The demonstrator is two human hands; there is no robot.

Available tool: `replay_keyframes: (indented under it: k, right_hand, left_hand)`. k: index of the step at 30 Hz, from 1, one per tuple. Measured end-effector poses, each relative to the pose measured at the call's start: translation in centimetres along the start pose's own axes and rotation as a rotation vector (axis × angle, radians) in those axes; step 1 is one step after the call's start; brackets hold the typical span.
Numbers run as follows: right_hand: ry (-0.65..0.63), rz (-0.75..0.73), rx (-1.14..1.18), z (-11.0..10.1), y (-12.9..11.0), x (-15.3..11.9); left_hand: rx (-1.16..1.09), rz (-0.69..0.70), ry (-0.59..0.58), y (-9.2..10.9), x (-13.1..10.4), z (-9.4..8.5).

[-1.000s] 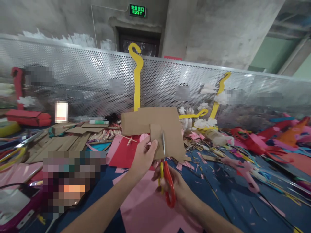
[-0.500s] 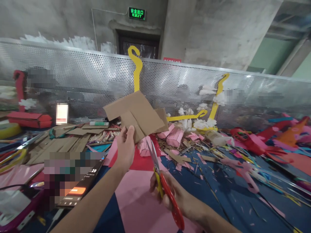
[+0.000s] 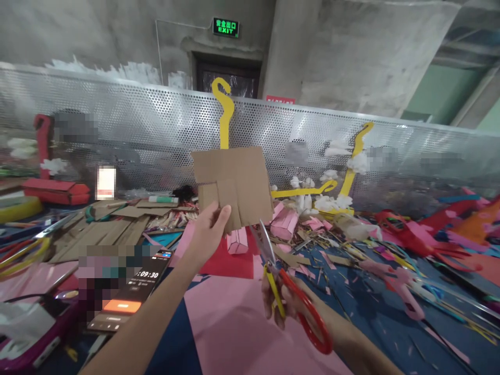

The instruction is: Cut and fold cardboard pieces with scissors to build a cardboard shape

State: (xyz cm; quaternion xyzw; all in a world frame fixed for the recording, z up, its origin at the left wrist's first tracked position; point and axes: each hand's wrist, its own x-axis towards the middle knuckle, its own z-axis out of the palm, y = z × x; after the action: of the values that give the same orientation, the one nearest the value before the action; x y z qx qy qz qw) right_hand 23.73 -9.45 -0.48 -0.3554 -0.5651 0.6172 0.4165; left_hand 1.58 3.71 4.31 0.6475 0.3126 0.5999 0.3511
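Pinched between thumb and fingers of my left hand [image 3: 209, 229] is a piece of brown cardboard [image 3: 242, 172], raised above the table, with smaller cardboard strips [image 3: 227, 198] against its near face. My right hand [image 3: 287, 297] grips scissors [image 3: 275, 263] with one red and one yellow handle. Their blades point up and left, with the tips close to the cardboard's lower right corner; whether they touch it I cannot tell. Below the cardboard, a small pink paper box [image 3: 237, 242] rests on a red sheet [image 3: 234, 265]. A large pink sheet [image 3: 234, 323] lies under both hands.
A phone [image 3: 133, 286] and flat cardboard pieces [image 3: 109, 232] lie to the left. Scraps cover the middle right, near a pink glue gun [image 3: 398, 286]. Yellow hook-shaped cutouts [image 3: 224, 120] stand before a perforated metal screen [image 3: 156, 125]. Red and orange paper shapes [image 3: 469, 219] sit far right.
The cardboard has turned to a more level, squarer position facing me. My right hand and the scissors have shifted right, and the handles look more spread. The view has moved slightly.
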Motion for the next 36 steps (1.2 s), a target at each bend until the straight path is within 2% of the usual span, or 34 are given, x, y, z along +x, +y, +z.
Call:
replay_keyframes:
  k: [7, 14, 20, 28, 36]
  right_hand:
    - [0.04, 0.047, 0.056, -0.4, 1.4, 0.6]
    - [0.026, 0.062, 0.079, 0.0, 0.7, 0.4]
    - [0.027, 0.092, 0.121, -0.1, 0.8, 0.2]
    - [-0.012, 0.08, 0.106, -0.8, 1.5, 0.5]
    - [0.007, 0.097, 0.102, -1.1, 2.0, 0.2]
  left_hand:
    - [0.181, 0.054, -0.041, 0.6, -0.2, 0.3]
    - [0.209, 0.016, -0.052, 1.3, -0.6, 0.7]
    - [0.308, 0.082, -0.068, 1.2, -0.8, 0.9]
    - [0.272, 0.065, -0.027, 0.7, -0.4, 0.4]
    - [0.241, 0.052, -0.144, 0.7, -0.1, 0.0]
